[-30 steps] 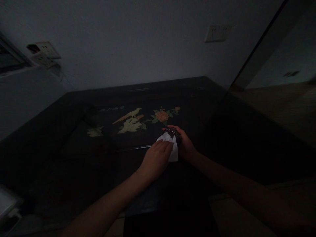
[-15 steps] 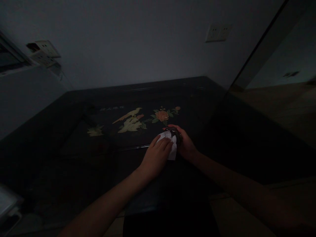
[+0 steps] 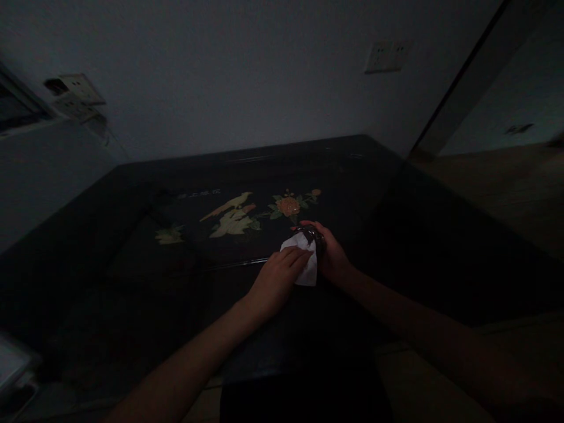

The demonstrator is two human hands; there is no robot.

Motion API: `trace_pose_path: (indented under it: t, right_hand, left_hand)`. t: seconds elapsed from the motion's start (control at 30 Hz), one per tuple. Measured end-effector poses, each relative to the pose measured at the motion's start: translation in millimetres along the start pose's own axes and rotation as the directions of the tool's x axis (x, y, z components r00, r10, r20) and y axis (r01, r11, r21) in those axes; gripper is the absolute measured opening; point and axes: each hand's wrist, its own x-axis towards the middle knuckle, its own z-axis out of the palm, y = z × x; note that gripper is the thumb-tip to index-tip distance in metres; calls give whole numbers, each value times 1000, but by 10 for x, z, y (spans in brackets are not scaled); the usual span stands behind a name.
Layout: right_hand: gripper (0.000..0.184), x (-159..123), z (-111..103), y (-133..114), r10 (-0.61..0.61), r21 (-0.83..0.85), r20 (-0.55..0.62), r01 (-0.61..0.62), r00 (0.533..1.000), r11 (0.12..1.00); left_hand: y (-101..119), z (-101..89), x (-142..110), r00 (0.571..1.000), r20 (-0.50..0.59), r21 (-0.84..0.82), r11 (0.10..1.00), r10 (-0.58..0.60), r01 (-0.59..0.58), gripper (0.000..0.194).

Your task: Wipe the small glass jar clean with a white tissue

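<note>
The scene is very dim. My left hand presses a white tissue with its fingers together against a small dark shiny object. My right hand is wrapped round that object from the right and holds it just above the black table. What the object is I cannot make out. Both hands meet near the table's front middle, just below a painted orange flower.
The black tabletop carries an inlaid picture of birds and leaves. A wall socket is on the back wall, and more sockets at the left. A dark door frame stands at the right, with wooden floor beyond.
My left hand has shifted slightly over the tissue, its fingers sliding across the object. The right hand keeps its hold in the same place.
</note>
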Motion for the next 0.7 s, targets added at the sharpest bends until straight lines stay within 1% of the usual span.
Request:
trace_pose_path:
  t: [0.13, 0.3, 0.4, 0.53, 0.7]
  right_hand:
    - [19, -19, 20, -20, 28, 3, -16, -28, 999, 1000]
    - [19, -9, -9, -10, -2, -38, 3, 2, 1000, 999]
    - [19, -12, 1, -14, 3, -38, -8, -3, 1000, 999]
    - [22, -37, 51, -38, 24, -17, -45, -25, 999, 1000]
    - [22, -51, 68, -51, 29, -16, -30, -29, 999, 999]
  left_hand:
    - [4, -43, -8, 999, 43, 81, 997, 7, -11, 43]
    - [18, -91, -11, 993, 117, 118, 993, -26, 12, 44]
    - [18, -109, -2, 990, 142, 116, 993, -12, -4, 43]
    - [11, -110, 13, 993, 116, 81, 997, 5, -15, 44]
    - [23, -106, 8, 996, 91, 84, 996, -5, -3, 45]
